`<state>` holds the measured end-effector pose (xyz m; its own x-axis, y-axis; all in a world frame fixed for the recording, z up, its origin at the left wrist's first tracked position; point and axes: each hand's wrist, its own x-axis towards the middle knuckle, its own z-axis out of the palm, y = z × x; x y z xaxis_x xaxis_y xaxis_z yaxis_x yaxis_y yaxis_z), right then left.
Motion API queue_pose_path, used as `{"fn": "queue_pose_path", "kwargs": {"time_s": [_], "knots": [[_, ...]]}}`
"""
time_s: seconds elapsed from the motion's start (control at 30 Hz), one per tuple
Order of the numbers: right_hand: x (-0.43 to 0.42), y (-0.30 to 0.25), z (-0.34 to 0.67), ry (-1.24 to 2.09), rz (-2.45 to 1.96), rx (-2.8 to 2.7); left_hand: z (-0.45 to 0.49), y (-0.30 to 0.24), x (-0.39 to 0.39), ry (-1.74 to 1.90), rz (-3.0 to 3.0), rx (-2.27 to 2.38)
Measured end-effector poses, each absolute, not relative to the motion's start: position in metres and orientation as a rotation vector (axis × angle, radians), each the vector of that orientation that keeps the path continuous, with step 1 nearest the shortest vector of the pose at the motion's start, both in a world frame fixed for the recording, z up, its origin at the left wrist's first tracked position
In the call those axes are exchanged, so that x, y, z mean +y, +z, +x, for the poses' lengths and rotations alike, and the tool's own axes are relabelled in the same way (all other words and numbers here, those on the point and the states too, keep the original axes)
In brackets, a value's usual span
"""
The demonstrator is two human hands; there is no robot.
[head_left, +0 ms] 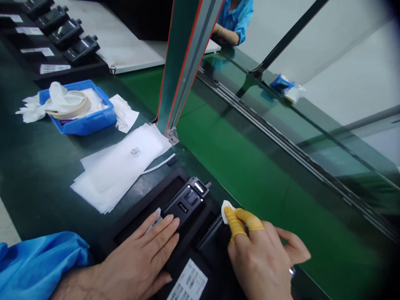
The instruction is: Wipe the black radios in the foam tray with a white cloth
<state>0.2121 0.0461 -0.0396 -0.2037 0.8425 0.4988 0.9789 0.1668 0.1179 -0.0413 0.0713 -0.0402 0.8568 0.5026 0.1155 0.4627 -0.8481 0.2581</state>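
A black handheld device (pixel 186 201) lies in a black tray (pixel 146 206) at the near edge of the bench. My left hand (pixel 142 258) rests flat on the tray with fingers stretched out, fingertips touching the device's lower end. My right hand (pixel 261 254) wears yellow finger cots on thumb and forefinger and pinches a small white wipe (pixel 227 207) against a second black device (pixel 212 243) lying to the right in the same tray. A white barcode label (pixel 189 285) sits on the tray between my hands.
A stack of white sheets (pixel 120 164) lies left of the tray. Behind it stands a blue bin (pixel 87 121) holding a tape roll and cloths. More trays with black devices (pixel 67 35) line the far left. An aluminium post (pixel 181 66) rises mid-bench. A green conveyor belt (pixel 250 166) runs right; another person's arm (pixel 226 35) shows beyond.
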Motion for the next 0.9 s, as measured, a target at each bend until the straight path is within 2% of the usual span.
{"fn": "queue_pose_path", "kwargs": {"time_s": [0.27, 0.53, 0.9], "knots": [[0.05, -0.043, 0.15, -0.366, -1.582, -2.369, -0.04, -0.049, 0.068, 0.385, 2.708, 0.768], [0.054, -0.045, 0.146, -0.501, -1.563, -2.382, -0.041, -0.056, 0.066, 0.416, 2.724, 0.745], [-0.081, -0.067, 0.185, -0.356, -1.808, -1.819, -0.043, -0.047, 0.066, 0.502, 2.727, 0.846]]}}
